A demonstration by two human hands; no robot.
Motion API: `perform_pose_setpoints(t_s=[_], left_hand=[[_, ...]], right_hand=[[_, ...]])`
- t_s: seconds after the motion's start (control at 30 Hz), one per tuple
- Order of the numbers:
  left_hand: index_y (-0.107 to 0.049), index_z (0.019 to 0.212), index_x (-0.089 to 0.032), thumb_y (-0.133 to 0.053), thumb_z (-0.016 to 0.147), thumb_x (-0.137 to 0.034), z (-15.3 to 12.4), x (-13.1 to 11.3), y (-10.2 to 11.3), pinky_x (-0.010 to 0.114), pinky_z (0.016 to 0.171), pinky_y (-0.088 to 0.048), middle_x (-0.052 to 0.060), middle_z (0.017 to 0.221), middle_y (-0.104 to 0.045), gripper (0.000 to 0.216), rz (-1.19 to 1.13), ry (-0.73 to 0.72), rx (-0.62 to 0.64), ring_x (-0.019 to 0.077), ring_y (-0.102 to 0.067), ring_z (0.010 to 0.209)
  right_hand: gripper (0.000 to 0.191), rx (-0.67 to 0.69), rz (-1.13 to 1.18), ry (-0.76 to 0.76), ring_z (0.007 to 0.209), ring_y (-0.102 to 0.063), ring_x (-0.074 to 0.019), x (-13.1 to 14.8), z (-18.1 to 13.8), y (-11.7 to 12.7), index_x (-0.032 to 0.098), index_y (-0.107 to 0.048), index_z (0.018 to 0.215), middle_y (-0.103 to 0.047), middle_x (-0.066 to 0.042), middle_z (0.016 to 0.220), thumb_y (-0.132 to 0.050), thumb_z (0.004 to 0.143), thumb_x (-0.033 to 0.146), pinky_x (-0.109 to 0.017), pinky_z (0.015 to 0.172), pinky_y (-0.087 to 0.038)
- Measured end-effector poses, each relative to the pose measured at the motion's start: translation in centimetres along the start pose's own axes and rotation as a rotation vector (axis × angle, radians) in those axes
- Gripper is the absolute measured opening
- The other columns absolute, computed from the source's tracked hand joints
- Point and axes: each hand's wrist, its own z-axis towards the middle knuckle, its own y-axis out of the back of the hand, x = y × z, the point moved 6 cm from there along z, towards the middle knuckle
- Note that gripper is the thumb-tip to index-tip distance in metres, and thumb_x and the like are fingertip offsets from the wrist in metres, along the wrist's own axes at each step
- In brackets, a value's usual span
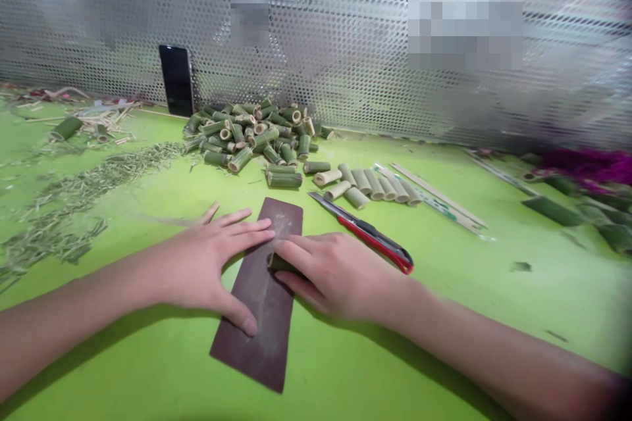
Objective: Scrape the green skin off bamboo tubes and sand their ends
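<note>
A dark brown sandpaper sheet (261, 316) lies on the green table (444, 316) in front of me. My left hand (207, 263) rests flat on its left edge with fingers spread, thumb pressing the sheet. My right hand (336, 273) is closed on a short green bamboo piece (277, 263), holding it down against the sandpaper. A red and black utility knife (370, 233) lies just right of my right hand.
A heap of green bamboo tube pieces (251, 131) sits at the back, with a row of peeled pale pieces (370, 184) beside it. Green shavings (83, 191) cover the left. A phone (176, 80) leans on the perforated metal wall (345, 46). Thin sticks (439, 200) lie at right.
</note>
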Motion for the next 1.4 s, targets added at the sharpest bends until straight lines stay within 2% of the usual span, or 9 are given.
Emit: perform_pose_setpoints(t_s=[0.13, 0.27, 0.37, 0.57, 0.73, 0.8, 0.9, 1.2, 1.4], left_hand=[[-0.022, 0.165, -0.039, -0.07, 0.064, -0.091, 0.2, -0.3, 0.1, 0.068, 0.127, 0.004, 0.0, 0.173, -0.011, 0.122, 0.004, -0.016, 0.025, 0.0415, -0.003, 0.159], [-0.021, 0.165, -0.037, -0.07, 0.065, -0.089, 0.4, -0.4, 0.1, 0.066, 0.127, 0.007, 0.001, 0.173, -0.013, 0.123, 0.016, -0.038, 0.029, 0.0392, -0.007, 0.16], [-0.02, 0.166, -0.035, -0.073, 0.065, -0.087, 0.4, -0.4, 0.0, 0.065, 0.127, 0.006, 0.002, 0.173, -0.013, 0.125, 0.02, -0.029, 0.033, 0.0385, -0.006, 0.16], [-0.017, 0.166, -0.033, -0.074, 0.064, -0.087, 0.3, -0.3, 0.0, 0.068, 0.127, 0.003, 0.005, 0.174, -0.01, 0.129, 0.007, 0.016, 0.055, 0.041, -0.001, 0.16], [-0.016, 0.167, -0.033, -0.074, 0.063, -0.087, 0.4, -0.2, 0.0, 0.067, 0.127, 0.004, 0.005, 0.174, -0.01, 0.131, 0.019, 0.024, 0.054, 0.0406, -0.003, 0.16], [-0.016, 0.167, -0.033, -0.074, 0.062, -0.088, 0.5, -0.2, 0.1, 0.067, 0.127, 0.004, 0.005, 0.174, -0.01, 0.132, 0.029, 0.028, 0.055, 0.0406, -0.002, 0.16], [-0.017, 0.167, -0.032, -0.075, 0.061, -0.088, 0.5, -0.2, 0.1, 0.068, 0.127, 0.002, 0.005, 0.174, -0.011, 0.132, 0.027, 0.037, 0.062, 0.0416, 0.0, 0.159], [-0.017, 0.166, -0.034, -0.073, 0.063, -0.089, 0.6, -0.4, 0.2, 0.068, 0.126, 0.005, 0.004, 0.174, -0.012, 0.129, 0.007, 0.018, 0.065, 0.0401, -0.002, 0.16], [-0.018, 0.166, -0.035, -0.075, 0.061, -0.087, 0.5, -0.5, 0.3, 0.067, 0.127, 0.005, 0.002, 0.174, -0.013, 0.13, 0.008, 0.023, 0.066, 0.0391, -0.002, 0.16]], right_hand=[[0.022, -0.026, -0.001, 0.025, 0.063, -0.061, -0.0166, -0.2, 0.0, -0.1, 0.017, -0.06, 0.111, -0.07, -0.002, 0.08, -0.05, 0.107, 0.036, -0.03, 0.06, -0.042], [0.028, -0.188, 0.003, 0.077, 0.072, -0.066, -0.0189, -0.1, 0.1, 0.4, 0.015, -0.061, 0.118, -0.073, -0.006, 0.086, -0.043, 0.11, 0.035, -0.032, 0.066, -0.048], [0.031, -0.24, -0.015, 0.085, 0.079, -0.068, -0.0216, 0.1, 0.5, 0.6, 0.014, -0.061, 0.122, -0.074, -0.008, 0.093, -0.043, 0.11, 0.036, -0.035, 0.069, -0.053], [0.03, -0.096, -0.014, -0.009, 0.082, -0.069, -0.0234, 0.1, 1.1, 0.5, 0.014, -0.063, 0.124, -0.074, -0.009, 0.102, -0.048, 0.108, 0.035, -0.039, 0.071, -0.057], [0.036, -0.048, 0.048, -0.171, 0.083, -0.07, -0.0239, 0.1, 1.6, 0.7, 0.014, -0.065, 0.119, -0.075, -0.01, 0.101, -0.039, 0.111, 0.038, -0.039, 0.07, -0.059], [0.037, -0.024, 0.041, -0.191, 0.085, -0.071, -0.0246, 0.2, 1.8, 0.6, 0.014, -0.065, 0.119, -0.075, -0.011, 0.102, -0.039, 0.111, 0.04, -0.04, 0.072, -0.06], [0.039, 0.014, 0.021, -0.188, 0.088, -0.072, -0.0259, 0.3, 1.9, 0.4, 0.012, -0.064, 0.122, -0.074, -0.013, 0.107, -0.041, 0.11, 0.041, -0.041, 0.073, -0.061], [0.035, 0.075, -0.001, -0.113, 0.078, -0.073, -0.0252, 0.4, 1.6, 0.3, 0.013, -0.056, 0.134, -0.076, -0.01, 0.112, -0.043, 0.11, 0.035, -0.04, 0.066, -0.058], [0.019, 0.086, -0.064, -0.062, 0.062, -0.066, -0.0209, 0.6, 1.6, 0.0, 0.014, -0.06, 0.116, -0.075, -0.007, 0.093, -0.051, 0.106, 0.029, -0.034, 0.054, -0.047]])
